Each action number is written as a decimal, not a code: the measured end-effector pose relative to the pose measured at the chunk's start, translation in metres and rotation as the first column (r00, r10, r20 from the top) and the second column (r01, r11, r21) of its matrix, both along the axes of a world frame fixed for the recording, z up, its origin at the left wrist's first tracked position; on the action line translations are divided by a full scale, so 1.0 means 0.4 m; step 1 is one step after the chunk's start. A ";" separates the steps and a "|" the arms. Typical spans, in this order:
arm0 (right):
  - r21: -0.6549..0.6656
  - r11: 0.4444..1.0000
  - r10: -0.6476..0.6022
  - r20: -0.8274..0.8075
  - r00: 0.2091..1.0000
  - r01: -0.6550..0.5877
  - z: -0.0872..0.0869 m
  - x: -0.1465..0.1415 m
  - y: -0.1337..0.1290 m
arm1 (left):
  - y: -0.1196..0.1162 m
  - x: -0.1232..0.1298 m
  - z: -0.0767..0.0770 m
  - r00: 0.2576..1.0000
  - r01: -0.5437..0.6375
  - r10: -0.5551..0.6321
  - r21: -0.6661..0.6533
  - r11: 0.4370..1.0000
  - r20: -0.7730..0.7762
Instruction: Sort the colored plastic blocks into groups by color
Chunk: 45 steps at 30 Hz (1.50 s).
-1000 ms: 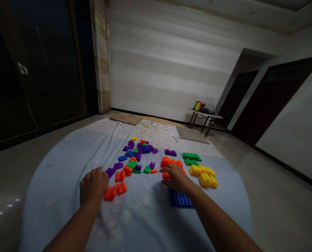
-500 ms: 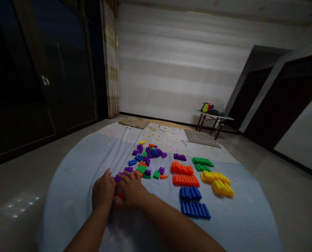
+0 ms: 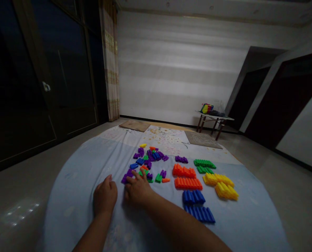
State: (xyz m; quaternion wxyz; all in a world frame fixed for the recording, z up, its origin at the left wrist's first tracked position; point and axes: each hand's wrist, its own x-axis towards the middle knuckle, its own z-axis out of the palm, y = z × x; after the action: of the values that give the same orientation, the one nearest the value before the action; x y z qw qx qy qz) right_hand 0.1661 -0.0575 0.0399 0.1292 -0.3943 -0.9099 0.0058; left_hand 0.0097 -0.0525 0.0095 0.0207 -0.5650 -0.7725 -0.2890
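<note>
My left hand point(image 3: 105, 196) rests on the cloth left of the loose pieces, its fingers curled in and the thumb side up; whatever is inside, if anything, is hidden. To its right, my right hand point(image 3: 138, 189) reaches over the near edge of the pile with fingers spread. Its fingertips are at purple plastic pieces point(image 3: 128, 176) and partly cover some green pieces point(image 3: 143, 172). Beyond lie mixed loose pieces, among them a blue piece point(image 3: 134, 166), a yellow piece point(image 3: 143, 145) and a small orange piece point(image 3: 166, 180).
Sorted rows stand to the right: orange point(image 3: 188, 183), blue point(image 3: 200, 213), yellow point(image 3: 219, 179), green point(image 3: 204, 163) and purple point(image 3: 181, 159). A pale blue cloth point(image 3: 240, 217) covers the rounded table. Two flat mats point(image 3: 203, 139) lie at its far edge. A small side table point(image 3: 216, 115) stands behind.
My hands have moved apart; they were together over purple and red pieces. The right hand has shifted slightly right and its fingers have spread. The red piece is out of sight.
</note>
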 end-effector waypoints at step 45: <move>-0.249 0.914 -0.385 -0.278 0.880 0.322 0.025 0.232 0.004 | -0.027 0.179 -0.027 0.937 0.061 -0.072 -0.043 0.997 -0.343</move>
State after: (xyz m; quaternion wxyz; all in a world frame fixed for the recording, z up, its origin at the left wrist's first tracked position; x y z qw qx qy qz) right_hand 0.2590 -0.0558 0.0497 0.2348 -0.5588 -0.7838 0.1353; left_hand 0.0813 -0.0633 -0.0012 0.1368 -0.6327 -0.7420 -0.1742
